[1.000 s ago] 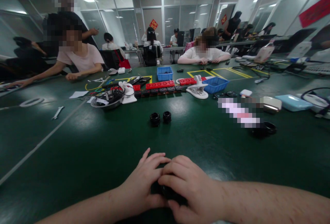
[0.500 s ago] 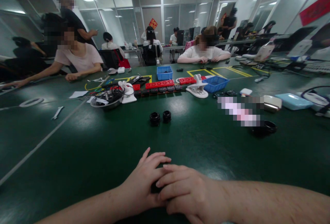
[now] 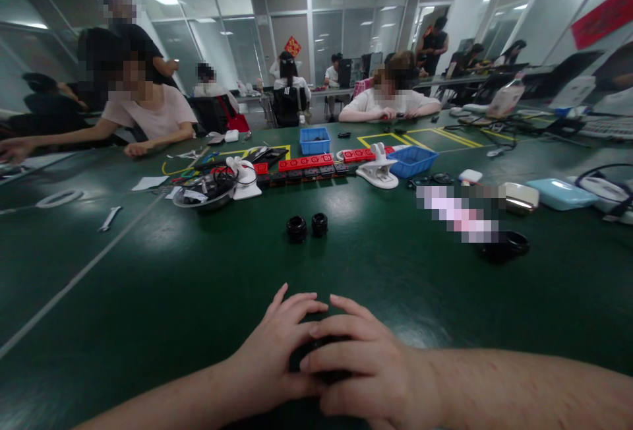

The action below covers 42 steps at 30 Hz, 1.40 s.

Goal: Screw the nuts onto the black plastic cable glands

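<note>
My left hand (image 3: 271, 351) and my right hand (image 3: 368, 367) meet at the near edge of the green table (image 3: 148, 285). Both curl around a small black object (image 3: 316, 359), mostly hidden between the fingers; I cannot make out what it is. My right fingers lie over the top of it, and my left fingers press in from the left. Two black ring-shaped parts (image 3: 307, 227) stand side by side further out on the table, apart from both hands.
Beyond the rings lie red and black power strips (image 3: 306, 167), a white clamp (image 3: 378, 169), blue bins (image 3: 413, 161) and a bowl of cables (image 3: 205, 189). A black ring (image 3: 507, 245) sits at right, a wrench (image 3: 109, 217) at left. Other people sit along the far side.
My right fingers have shifted over the black object, first flattening across it, then spreading a little. The left hand has hardly moved.
</note>
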{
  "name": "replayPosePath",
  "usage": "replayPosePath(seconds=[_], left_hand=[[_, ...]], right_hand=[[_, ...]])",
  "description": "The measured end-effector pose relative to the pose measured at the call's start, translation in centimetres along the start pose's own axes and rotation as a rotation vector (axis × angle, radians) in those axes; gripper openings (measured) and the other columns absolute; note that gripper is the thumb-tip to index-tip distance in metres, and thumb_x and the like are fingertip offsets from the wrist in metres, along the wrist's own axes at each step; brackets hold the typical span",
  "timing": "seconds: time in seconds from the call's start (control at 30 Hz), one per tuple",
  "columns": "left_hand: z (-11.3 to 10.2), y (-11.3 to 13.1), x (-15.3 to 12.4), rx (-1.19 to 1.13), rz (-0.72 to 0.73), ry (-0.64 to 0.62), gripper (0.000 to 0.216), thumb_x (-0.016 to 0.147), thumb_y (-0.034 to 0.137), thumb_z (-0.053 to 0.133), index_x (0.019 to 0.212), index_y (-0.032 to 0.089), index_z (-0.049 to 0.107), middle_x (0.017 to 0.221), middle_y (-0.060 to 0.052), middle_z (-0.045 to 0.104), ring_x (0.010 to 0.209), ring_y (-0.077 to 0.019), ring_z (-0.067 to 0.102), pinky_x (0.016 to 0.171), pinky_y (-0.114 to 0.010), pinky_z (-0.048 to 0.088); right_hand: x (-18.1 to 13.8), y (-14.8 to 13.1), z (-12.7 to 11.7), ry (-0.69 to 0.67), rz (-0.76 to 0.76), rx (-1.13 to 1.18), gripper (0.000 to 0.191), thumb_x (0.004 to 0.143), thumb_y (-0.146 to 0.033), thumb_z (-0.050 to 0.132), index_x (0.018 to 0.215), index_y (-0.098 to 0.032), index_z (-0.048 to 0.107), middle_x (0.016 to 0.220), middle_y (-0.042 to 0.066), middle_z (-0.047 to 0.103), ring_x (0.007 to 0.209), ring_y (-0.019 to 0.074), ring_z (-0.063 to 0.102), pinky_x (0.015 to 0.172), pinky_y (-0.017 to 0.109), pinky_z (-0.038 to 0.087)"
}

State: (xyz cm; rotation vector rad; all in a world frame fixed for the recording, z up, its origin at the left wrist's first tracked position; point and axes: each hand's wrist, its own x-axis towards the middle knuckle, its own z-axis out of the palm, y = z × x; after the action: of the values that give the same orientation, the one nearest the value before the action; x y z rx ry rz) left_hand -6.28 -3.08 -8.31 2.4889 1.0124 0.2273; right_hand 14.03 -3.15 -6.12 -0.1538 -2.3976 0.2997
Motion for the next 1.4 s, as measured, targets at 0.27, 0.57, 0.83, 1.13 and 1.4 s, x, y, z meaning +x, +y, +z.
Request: replayPosePath(seconds=[0.27,0.57,0.83,1.13,1.4], left_hand=[[-0.5,0.3,0.0,-0.022,-0.015,-0.021,0.061,0.069,0.040,0.068,0.124,0.034,0.044,0.129,-0.003,0.046,0.123,-0.0297,0.036,0.102,-0.062,0.011],[-0.1,0.2,0.1,-0.007,-0.018,-0.021,0.061,0.064,0.027,0.069,0.120,0.032,0.048,0.127,-0.003,0.048,0.122,-0.0299,0.037,0.103,-0.060,0.011],[-0.9,0.9,0.3,-0.019,-0.031,-0.035,0.049,0.070,0.048,0.065,0.115,0.032,0.053,0.126,-0.003,0.049,0.121,-0.0303,0.039,0.102,-0.062,0.012],[-0.9,0.8,0.1,-0.011,-0.023,-0.042,0.038,0.070,0.040,0.066,0.106,0.031,0.059,0.125,-0.002,0.049,0.121,-0.0304,0.038,0.102,-0.061,0.012],[-0.6,0.5,0.2,-0.016,-0.012,-0.016,0.048,0.068,0.045,0.067,0.113,0.032,0.055,0.123,-0.003,0.051,0.120,-0.0315,0.040,0.101,-0.062,0.014]], right_hand=[[0.5,-0.2,0.1,0.072,0.273,0.026,0.032,0.077,-0.025,0.045,0.105,-0.011,0.052,0.098,0.010,0.056,0.094,0.0196,0.048,0.083,0.037,0.040],[0.5,-0.5,0.9,-0.103,0.292,-0.123,0.024,0.081,-0.030,0.047,0.093,-0.013,0.057,0.089,0.008,0.056,0.086,0.0191,0.046,0.075,0.034,0.039],[0.4,0.3,1.1,-0.059,0.093,-0.010,0.023,0.071,-0.019,0.040,0.086,-0.013,0.058,0.087,0.006,0.059,0.086,0.0173,0.047,0.081,0.034,0.039],[0.2,0.3,1.1,0.012,0.057,0.133,0.024,0.070,-0.013,0.035,0.081,-0.015,0.057,0.090,0.006,0.063,0.102,0.0144,0.050,0.094,0.032,0.039],[0.1,0.5,1.1,0.050,-0.002,0.102,0.027,0.079,-0.013,0.034,0.067,-0.015,0.058,0.094,0.005,0.066,0.108,0.0142,0.049,0.099,0.031,0.035]])
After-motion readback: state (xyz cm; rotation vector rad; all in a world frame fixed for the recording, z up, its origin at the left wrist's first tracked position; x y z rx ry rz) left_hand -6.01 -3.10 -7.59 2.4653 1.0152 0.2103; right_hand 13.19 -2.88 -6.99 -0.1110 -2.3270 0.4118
